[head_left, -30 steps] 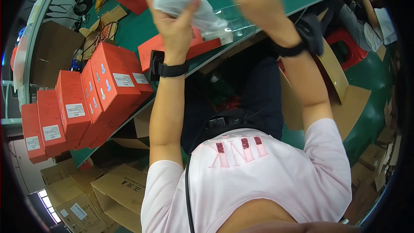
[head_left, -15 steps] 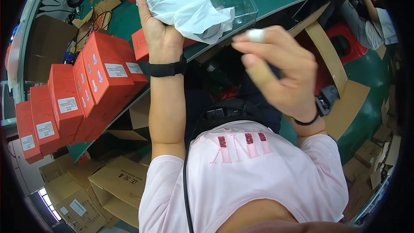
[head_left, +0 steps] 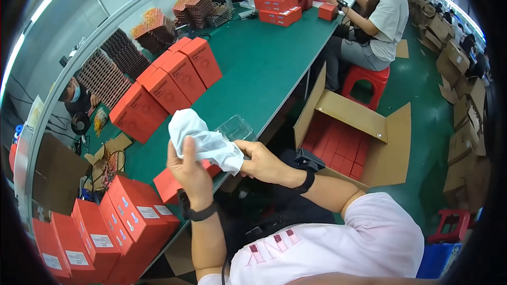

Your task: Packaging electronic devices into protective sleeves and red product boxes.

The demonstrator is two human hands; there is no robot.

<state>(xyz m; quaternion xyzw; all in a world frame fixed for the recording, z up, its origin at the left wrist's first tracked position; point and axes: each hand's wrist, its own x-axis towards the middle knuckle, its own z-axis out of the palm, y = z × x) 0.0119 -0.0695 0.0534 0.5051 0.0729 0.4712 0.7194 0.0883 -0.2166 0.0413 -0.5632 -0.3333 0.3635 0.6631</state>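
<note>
An item in a thin white wrapping bag [head_left: 203,140] is held over the near edge of the green workbench; the bag hides what is inside. My left hand [head_left: 193,171] grips its left side, thumb in front and fingers behind, a little smeared by motion. My right hand [head_left: 264,164] is closed on the bag's right, lower end. Just beyond the bag lies a clear plastic tray [head_left: 237,126], partly covered by it. A red box [head_left: 168,186] sits on the bench beside my left wrist, partly hidden.
Red boxes stand in rows on the green bench [head_left: 243,68], at near left [head_left: 132,214] and beyond my hands [head_left: 182,76]. Right of the bench is an open carton [head_left: 354,113] packed with red boxes. A co-worker [head_left: 388,18] sits on a red stool [head_left: 367,83] at the far end.
My right hand, formerly apart in the air, now grips the bag's end. The wrapped item is nearer my body. The view has lifted to show more of the bench and the co-worker.
</note>
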